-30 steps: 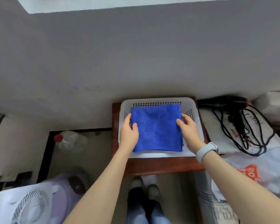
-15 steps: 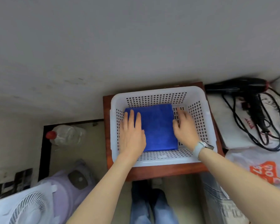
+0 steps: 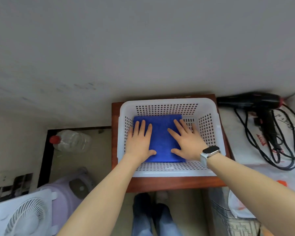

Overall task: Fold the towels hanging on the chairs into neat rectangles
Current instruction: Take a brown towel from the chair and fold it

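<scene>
From the head view: pressing flat, both hands spread wide and gripping nothing, left hand point(image 3: 140, 143) and right hand point(image 3: 187, 142) lying on the folded blue towel point(image 3: 160, 138), resting on the basket point(image 3: 209, 172) floor atop the counter point(image 3: 169, 183), directly beneath both palms, equally near.

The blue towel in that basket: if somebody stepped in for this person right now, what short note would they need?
Left hand: open, palm flat on the left part of the blue towel.
Right hand: open, flat on its right part, some fingers over the basket floor.
Towel: folded into a rectangle, lying flat on the bottom of the white basket, which sits on a wooden stool.
Done: this towel is folded and put away.
Left: lift both hands out. No chairs or other towels are in view, so look around for more.
</scene>
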Demonstrator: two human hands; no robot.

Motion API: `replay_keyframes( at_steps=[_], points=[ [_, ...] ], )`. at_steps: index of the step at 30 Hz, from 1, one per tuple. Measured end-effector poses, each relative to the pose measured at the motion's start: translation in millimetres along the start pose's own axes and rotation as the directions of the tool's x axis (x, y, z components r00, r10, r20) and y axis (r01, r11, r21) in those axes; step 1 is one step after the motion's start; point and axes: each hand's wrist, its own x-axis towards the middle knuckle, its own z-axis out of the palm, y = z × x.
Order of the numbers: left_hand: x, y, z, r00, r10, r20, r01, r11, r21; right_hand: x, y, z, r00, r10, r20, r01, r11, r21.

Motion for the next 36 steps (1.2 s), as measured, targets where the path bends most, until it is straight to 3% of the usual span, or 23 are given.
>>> replay_keyframes(
  at_steps=[3,6,8,11,14,17,20,25,28,31,36],
  points=[
    [-32.7,0.9,-17.8,0.989,-0.035,-0.147,-0.001,0.971,-0.238,-16.3,-21.3,-21.5,0.995,0.025,-0.093,-0.011,0.989,0.148],
    [-77.2,-8.3,-36.8,0.959,-0.177,-0.222,0.046,0.87,-0.491,-33.7,-53.8,-49.6,0.992,0.035,-0.119,0.019,0.906,0.422],
    [-111.7,-22.6,-46.4,0.921,-0.293,-0.255,0.092,0.802,-0.59,-45.6,-84.8,-68.4,0.993,-0.01,-0.115,0.066,0.862,0.503],
    [-173.1,-57.5,-55.9,0.841,-0.451,-0.3,0.174,0.749,-0.639,-63.0,-143.6,-92.5,0.976,-0.131,-0.174,0.202,0.843,0.499],
    [-253.1,-91.3,-50.0,0.736,-0.59,-0.332,0.275,0.708,-0.65,-85.8,-213.2,-105.9,0.924,-0.294,-0.246,0.371,0.843,0.389],
    [-353.6,-112.7,-22.1,0.598,-0.744,-0.298,0.38,0.59,-0.712,-121.1,-292.1,-100.5,0.842,-0.476,-0.254,0.533,0.807,0.256],
    [-464.8,-110.3,31.6,0.435,-0.867,-0.243,0.449,0.443,-0.776,-176.3,-370.7,-70.8,0.742,-0.648,-0.172,0.67,0.726,0.155],
    [-648.3,-55.1,142.4,0.091,-0.987,-0.131,0.466,0.158,-0.87,-309.5,-480.1,16.6,0.528,-0.849,-0.005,0.845,0.524,0.108],
    [-741.6,0.2,210.4,-0.097,-0.994,-0.057,0.475,0.004,-0.88,-394.1,-524.6,83.1,0.359,-0.929,0.095,0.921,0.369,0.127],
    [-817.7,61.2,270.5,-0.289,-0.953,0.089,0.454,-0.218,-0.864,-471.2,-555.6,150.9,0.254,-0.948,0.19,0.95,0.282,0.136],
    [-906.6,144.1,351.9,-0.525,-0.802,0.287,0.284,-0.483,-0.828,-581.4,-604.1,238.5,0.006,-0.914,0.406,0.995,0.045,0.087]
  ],
)
